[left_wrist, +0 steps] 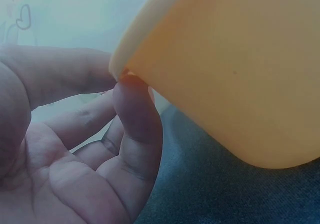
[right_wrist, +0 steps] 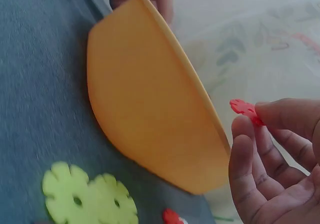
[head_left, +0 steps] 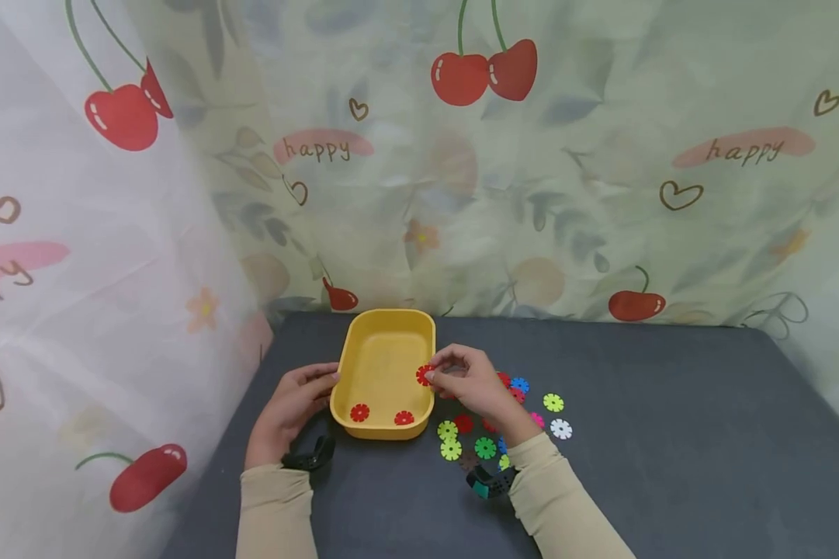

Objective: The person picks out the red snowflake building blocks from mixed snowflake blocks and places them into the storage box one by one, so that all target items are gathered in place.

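Red disc (head_left: 423, 376): held up at the right rim of the yellow tray (head_left: 384, 369)
Right grip (head_left: 473, 383): pinching the red disc
Left grip (head_left: 288, 407): pinching the left rim
Yellow tray: on the worktop (head_left: 670, 435), with two red discs (head_left: 359, 413) at the near end
Loose discs (head_left: 485, 448): scattered right of the yellow tray

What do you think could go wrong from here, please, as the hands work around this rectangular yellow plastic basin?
The right hand pinches a small red notched plastic disc near the right rim of the basin, so it might slip and drop outside. The left hand grips the left rim, so a tug could tilt the basin and slide the two red discs inside. The beige right sleeve might brush the loose coloured notched discs.
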The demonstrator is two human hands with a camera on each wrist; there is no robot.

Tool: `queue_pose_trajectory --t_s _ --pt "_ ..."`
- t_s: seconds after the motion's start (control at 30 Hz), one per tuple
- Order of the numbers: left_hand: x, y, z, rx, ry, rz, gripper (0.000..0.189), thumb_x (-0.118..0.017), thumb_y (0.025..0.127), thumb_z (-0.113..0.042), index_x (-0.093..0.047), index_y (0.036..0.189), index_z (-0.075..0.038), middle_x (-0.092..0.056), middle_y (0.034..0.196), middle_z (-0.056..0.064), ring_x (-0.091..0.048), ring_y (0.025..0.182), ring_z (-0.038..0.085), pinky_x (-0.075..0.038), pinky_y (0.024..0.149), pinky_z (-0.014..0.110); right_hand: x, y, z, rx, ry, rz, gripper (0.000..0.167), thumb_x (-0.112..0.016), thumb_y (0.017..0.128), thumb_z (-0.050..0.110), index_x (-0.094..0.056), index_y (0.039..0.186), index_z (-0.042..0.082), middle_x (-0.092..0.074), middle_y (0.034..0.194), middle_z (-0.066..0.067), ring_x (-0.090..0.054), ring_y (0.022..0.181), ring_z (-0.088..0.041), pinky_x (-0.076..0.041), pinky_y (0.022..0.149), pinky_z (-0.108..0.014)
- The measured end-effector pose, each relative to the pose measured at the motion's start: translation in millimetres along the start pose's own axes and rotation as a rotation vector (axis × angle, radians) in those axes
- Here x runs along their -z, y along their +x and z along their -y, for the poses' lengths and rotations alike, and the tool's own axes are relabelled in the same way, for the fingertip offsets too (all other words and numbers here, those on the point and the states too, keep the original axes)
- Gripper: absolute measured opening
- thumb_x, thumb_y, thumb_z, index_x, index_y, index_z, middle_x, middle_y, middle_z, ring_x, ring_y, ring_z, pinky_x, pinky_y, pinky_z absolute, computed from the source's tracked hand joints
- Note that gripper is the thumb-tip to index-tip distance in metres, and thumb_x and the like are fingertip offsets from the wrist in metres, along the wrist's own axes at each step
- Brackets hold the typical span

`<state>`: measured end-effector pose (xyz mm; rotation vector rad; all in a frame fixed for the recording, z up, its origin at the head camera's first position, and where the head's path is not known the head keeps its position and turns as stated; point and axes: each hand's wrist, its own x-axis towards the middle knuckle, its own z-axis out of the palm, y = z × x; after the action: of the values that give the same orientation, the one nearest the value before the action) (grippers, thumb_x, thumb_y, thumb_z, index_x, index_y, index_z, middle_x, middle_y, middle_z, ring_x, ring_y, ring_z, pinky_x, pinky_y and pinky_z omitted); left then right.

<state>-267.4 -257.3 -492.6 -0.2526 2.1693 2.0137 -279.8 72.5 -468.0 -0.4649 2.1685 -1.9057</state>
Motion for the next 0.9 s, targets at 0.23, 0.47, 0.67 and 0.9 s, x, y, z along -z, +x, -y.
queue_pose_trajectory --t_s 0.23,0.47,0.67,0.9 --pt "0.5 2.3 1.4 -0.005 -0.007 0.012 0.048 -0.068 0.106 -0.024 -0.059 0.147 0.000 -0.063 0.143 0.020 -0.069 0.110 0.019 -0.059 0.091 0.024 -13.3 3.0 6.5 0.000 0.013 0.012 0.020 -0.075 0.099 0.012 -0.070 0.116 0.004 -0.072 0.105 -0.013 -0.071 0.099 -0.046 -0.062 0.079 -0.036" --pt "1.5 1.8 1.6 0.008 -0.014 0.004 0.045 -0.067 0.106 -0.022 -0.060 0.146 -0.001 -0.064 0.141 0.020 -0.069 0.108 0.018 -0.060 0.090 0.024 -8.9 2.9 4.8 -0.003 -0.005 -0.014 0.021 -0.076 0.099 0.014 -0.071 0.116 0.004 -0.071 0.105 -0.011 -0.071 0.096 -0.040 -0.062 0.081 -0.038" --pt "1.7 1.7 -1.0 0.002 -0.016 -0.004 0.046 -0.067 0.106 -0.021 -0.059 0.146 0.000 -0.064 0.142 0.020 -0.069 0.108 0.018 -0.060 0.089 0.024 3.4 1.4 2.3 0.017 -0.042 -0.045 0.028 -0.074 0.101 0.017 -0.069 0.122 -0.001 -0.072 0.110 -0.013 -0.071 0.099 -0.038 -0.060 0.090 -0.054" --pt "1.6 -0.8 -0.2 -0.002 -0.010 0.003 0.046 -0.067 0.106 -0.022 -0.060 0.146 0.001 -0.065 0.141 0.021 -0.069 0.106 0.017 -0.059 0.089 0.023 29.2 -5.4 -11.0 0.014 -0.105 -0.134 0.025 -0.074 0.101 0.020 -0.071 0.120 0.003 -0.072 0.113 -0.014 -0.069 0.103 -0.044 -0.060 0.087 -0.051"
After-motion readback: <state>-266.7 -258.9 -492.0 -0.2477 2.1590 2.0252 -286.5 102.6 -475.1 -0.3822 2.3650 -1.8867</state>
